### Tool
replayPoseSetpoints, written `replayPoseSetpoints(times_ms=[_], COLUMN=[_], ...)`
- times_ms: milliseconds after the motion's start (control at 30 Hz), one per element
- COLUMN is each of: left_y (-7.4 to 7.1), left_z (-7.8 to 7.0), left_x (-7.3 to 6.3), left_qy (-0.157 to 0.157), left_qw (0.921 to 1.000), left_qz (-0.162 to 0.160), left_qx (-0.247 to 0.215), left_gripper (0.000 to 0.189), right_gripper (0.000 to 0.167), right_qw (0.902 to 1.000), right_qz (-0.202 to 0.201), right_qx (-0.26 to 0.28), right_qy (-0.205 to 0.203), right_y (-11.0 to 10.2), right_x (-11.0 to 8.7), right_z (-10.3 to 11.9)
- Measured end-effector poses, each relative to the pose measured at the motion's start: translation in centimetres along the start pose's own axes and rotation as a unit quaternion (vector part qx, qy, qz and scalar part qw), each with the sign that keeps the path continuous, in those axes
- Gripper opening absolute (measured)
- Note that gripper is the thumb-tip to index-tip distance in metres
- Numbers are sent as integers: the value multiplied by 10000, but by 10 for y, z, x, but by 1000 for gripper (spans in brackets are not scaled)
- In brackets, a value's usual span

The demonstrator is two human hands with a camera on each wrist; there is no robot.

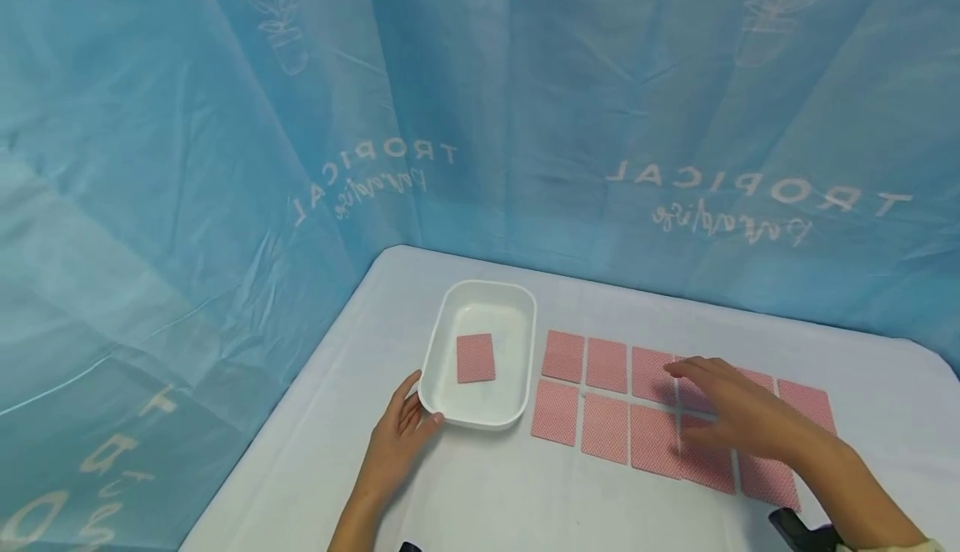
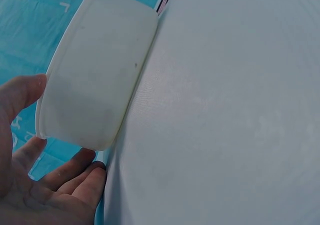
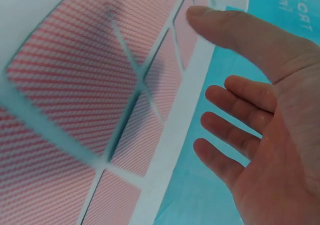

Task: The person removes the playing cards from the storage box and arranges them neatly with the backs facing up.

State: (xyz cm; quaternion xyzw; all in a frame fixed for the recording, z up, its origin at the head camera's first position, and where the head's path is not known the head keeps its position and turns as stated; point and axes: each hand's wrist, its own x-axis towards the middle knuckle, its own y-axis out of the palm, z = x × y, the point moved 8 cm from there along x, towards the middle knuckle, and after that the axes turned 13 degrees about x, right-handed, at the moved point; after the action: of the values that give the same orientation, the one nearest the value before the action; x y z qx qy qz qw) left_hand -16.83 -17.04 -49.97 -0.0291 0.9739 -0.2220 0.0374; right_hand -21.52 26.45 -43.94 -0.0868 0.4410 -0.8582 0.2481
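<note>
A white plastic tub (image 1: 480, 424) with rounded corners stands on the table, one red-patterned playing card (image 1: 476, 358) lying face down in it. My left hand (image 1: 400, 439) holds the tub's near left corner, thumb at the near rim and fingers along the left side. In the left wrist view, the thumb (image 2: 30, 91) meets the rim and the fingertips reach the tub's wall (image 2: 95, 75). Over the right part of two rows of face-down playing cards (image 1: 555, 412) hovers my right hand (image 1: 738, 410), with nothing in it. Its fingers (image 3: 232, 135) are spread and relaxed, apart from the cards.
White cloth covers the table (image 1: 487, 502). The card rows lie to the right of the tub, with narrow gaps between cards. Blue printed curtains (image 1: 525, 118) hang behind the table and along its left side.
</note>
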Motion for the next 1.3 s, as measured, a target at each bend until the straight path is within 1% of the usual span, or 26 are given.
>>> replayPoseSetpoints(times_ms=[67, 167, 267, 367, 533, 633, 733, 833, 933, 1000, 1100, 1200, 1300], left_y=[-1, 0, 3, 5, 4, 5, 5, 4, 1, 0, 0, 2, 2], left_z=[0, 0, -1, -1, 1, 2, 3, 4, 4, 2, 1, 1, 2], left_x=[1, 2, 3, 4, 4, 4, 4, 3, 1, 0, -1, -1, 1], left_qy=[14, 22, 57, 51, 56, 39, 16, 28, -4, -12, 16, 37, 45], left_qw=[10000, 10000, 10000, 9999, 10000, 10000, 10000, 10000, 9999, 9998, 9999, 10000, 10000], left_qz=[-6, -6, 55, 106, 60, 61, 66, 29, -68, -119, -112, -47, -55], left_qx=[43, 70, 20, -31, -30, 13, 31, 29, 103, 143, 122, 68, 17], left_gripper=[71, 71, 70, 70, 71, 71, 72, 71, 71, 71, 71, 72, 72], right_gripper=[78, 79, 83, 83, 80, 83, 84, 82, 80, 80, 80, 81, 80], right_qw=[10000, 10000, 9999, 9999, 9995, 9997, 9996, 9992, 9990, 9989, 9989, 9990, 9989], right_qz=[21, 40, 69, 42, -23, 11, 34, -84, -150, -127, -56, -13, 3], right_qx=[-25, -48, -102, -139, -144, -134, -77, -69, -11, 25, 45, 45, 28], right_qy=[-13, -34, 24, -47, -273, -207, -261, -396, -431, -454, -466, -455, -458], right_y=[2, 5, 7, 8, 11, 16, 19, 20, 21, 23, 26, 27, 28], right_x=[6, 13, 16, 19, 30, 36, 42, 51, 61, 67, 74, 79, 84], right_z=[4, 9, 11, 15, 27, 31, 37, 44, 49, 52, 57, 60, 63])
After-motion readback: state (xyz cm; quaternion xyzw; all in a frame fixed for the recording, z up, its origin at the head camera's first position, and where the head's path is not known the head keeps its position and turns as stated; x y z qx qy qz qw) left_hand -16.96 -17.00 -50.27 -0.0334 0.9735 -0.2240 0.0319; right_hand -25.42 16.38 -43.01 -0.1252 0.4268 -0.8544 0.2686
